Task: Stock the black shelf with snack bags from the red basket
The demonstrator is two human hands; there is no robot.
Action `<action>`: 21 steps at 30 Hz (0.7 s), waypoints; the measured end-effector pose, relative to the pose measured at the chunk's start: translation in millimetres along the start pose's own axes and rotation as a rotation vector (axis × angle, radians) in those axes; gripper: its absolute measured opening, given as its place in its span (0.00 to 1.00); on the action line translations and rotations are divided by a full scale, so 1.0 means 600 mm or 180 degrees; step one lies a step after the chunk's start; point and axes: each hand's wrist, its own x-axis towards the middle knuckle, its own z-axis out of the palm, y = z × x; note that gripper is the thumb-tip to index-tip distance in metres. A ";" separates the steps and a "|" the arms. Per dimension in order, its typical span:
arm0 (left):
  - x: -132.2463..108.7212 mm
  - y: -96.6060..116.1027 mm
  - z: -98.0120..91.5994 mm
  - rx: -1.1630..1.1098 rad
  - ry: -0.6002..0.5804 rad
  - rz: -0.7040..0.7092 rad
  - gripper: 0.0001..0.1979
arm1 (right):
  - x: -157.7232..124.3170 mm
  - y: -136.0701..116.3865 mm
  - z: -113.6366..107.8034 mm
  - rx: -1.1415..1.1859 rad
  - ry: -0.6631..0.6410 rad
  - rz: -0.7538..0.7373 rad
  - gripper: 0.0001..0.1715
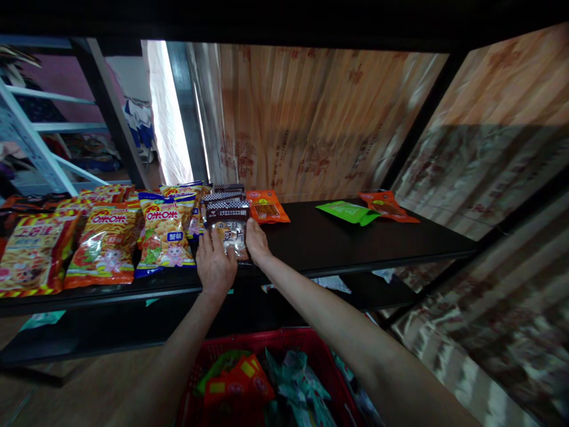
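Near the middle of the black shelf (311,243), a brown snack bag (229,212) with a checkered top edge stands upright in front of similar dark bags. My left hand (216,262) lies against its lower left front, fingers pointing up and thumb across the front. On its right edge, my right hand (258,240) grips with the fingers partly hidden behind. Just left of the brown bag stands a blue and white snack bag (166,228). Behind my right hand, an orange packet (268,206) leans back on the shelf.
Farther left are an orange noodle-snack bag (105,237) and a yellow and red bag (35,252). A green packet (349,212) and another orange packet (386,206) lie at the right. Below, a red basket (262,341) holds several packets. Black posts and curtains (302,118) bound the shelf.
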 end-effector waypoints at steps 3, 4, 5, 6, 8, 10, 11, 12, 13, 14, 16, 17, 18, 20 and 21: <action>-0.007 0.000 0.003 0.0003 0.0108 0.0046 0.30 | -0.009 -0.019 -0.015 -0.0060 0.0033 0.0266 0.35; -0.009 0.000 0.005 -0.0006 0.0151 0.0056 0.30 | -0.012 -0.022 -0.020 -0.0074 0.0031 0.0262 0.35; -0.010 -0.001 0.007 -0.0018 0.0185 0.0074 0.30 | -0.016 -0.025 -0.024 -0.0081 0.0030 0.0238 0.34; -0.011 -0.001 0.008 -0.0033 0.0210 0.0099 0.30 | -0.019 -0.025 -0.029 -0.0085 0.0030 0.0216 0.34; -0.013 0.000 0.008 -0.0064 0.0253 0.0166 0.29 | -0.025 -0.022 -0.039 -0.0079 0.0038 0.0198 0.33; -0.017 0.004 0.000 -0.0118 0.0305 0.0286 0.28 | -0.029 -0.015 -0.051 -0.0037 0.0097 0.0172 0.33; -0.021 0.007 -0.007 -0.0177 0.0330 0.0410 0.27 | -0.030 -0.012 -0.058 -0.0003 0.0148 0.0138 0.33; -0.028 0.011 -0.016 -0.0271 0.0354 0.0580 0.25 | -0.032 -0.010 -0.065 0.0039 0.0202 0.0081 0.33; -0.038 0.015 -0.026 -0.0405 0.0363 0.0796 0.23 | -0.035 -0.008 -0.073 0.0081 0.0255 0.0009 0.33; -0.051 0.020 -0.036 -0.0577 0.0340 0.1044 0.22 | -0.039 -0.007 -0.080 0.0120 0.0309 -0.0059 0.32; -0.090 0.031 -0.052 -0.0976 0.0163 0.1484 0.20 | -0.056 -0.007 -0.094 0.0204 0.0379 -0.0200 0.29; -0.116 0.035 -0.057 -0.1164 -0.0046 0.1645 0.19 | -0.069 -0.008 -0.099 0.0265 0.0385 -0.0291 0.27; -0.145 0.038 -0.058 -0.1316 -0.0337 0.1728 0.19 | -0.086 -0.007 -0.103 0.0355 0.0372 -0.0392 0.25; -0.216 0.037 -0.050 -0.1439 -0.1204 0.1721 0.19 | -0.132 0.000 -0.108 0.0627 0.0293 -0.0549 0.23; -0.255 0.032 -0.043 -0.1384 -0.1747 0.1606 0.19 | -0.161 0.010 -0.109 0.0780 0.0242 -0.0567 0.23</action>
